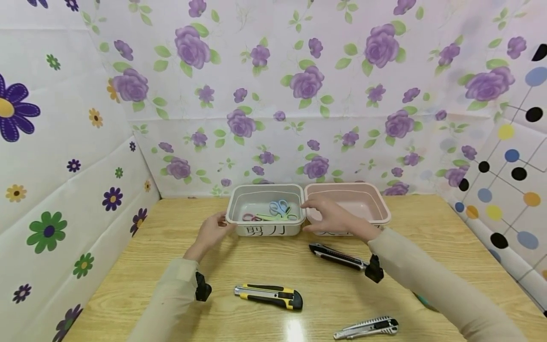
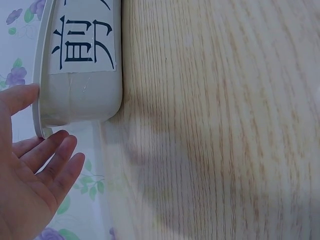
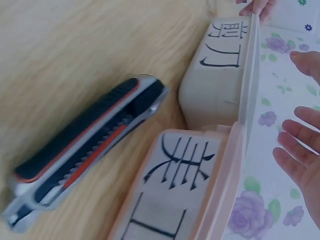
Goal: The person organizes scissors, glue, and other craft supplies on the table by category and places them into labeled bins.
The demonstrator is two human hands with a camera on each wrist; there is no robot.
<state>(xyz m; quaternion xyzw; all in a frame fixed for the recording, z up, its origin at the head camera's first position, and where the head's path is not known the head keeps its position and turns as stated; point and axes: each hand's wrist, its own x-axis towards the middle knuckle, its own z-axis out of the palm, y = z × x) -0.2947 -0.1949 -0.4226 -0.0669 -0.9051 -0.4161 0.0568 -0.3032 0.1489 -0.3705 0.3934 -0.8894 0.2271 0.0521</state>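
- Left hand (image 1: 212, 232): thumb and fingers pinch the rim of the grey bin (image 2: 82, 97) at its left front corner; thumb on the front side, fingers at the left end.
- Right hand (image 1: 332, 216): fingers spread, holding nothing; positioned over the left part of the pink bin (image 1: 348, 194), beside the adjoining ends of both bins.
- Grey bin: upright along the far edge of the table (image 1: 265, 266), around the middle of that edge. Front wall carries a label (image 2: 82, 37) with dark characters.
- Pink bin: upright along the same far edge, just right of the grey bin. Front label (image 3: 170, 175) partly hidden by the right hand in the head view.
- Scissors (image 1: 280, 209): several, lying in the grey bin, mostly toward its right end; one has blue handles.
- Black knife (image 1: 337, 255): flat on the table in front of the pink bin, slanting from the far edge toward the right edge.
- Yellow knife (image 1: 271, 297): flat, nearer the near edge than the black knife; metal tip toward the left edge.
- Silver knife (image 1: 367, 327): closest of the three to the near edge, right of the yellow knife.
- Green item (image 1: 424, 301): toward the right edge, partly covered by the right sleeve (image 1: 440, 280); type cannot be determined.
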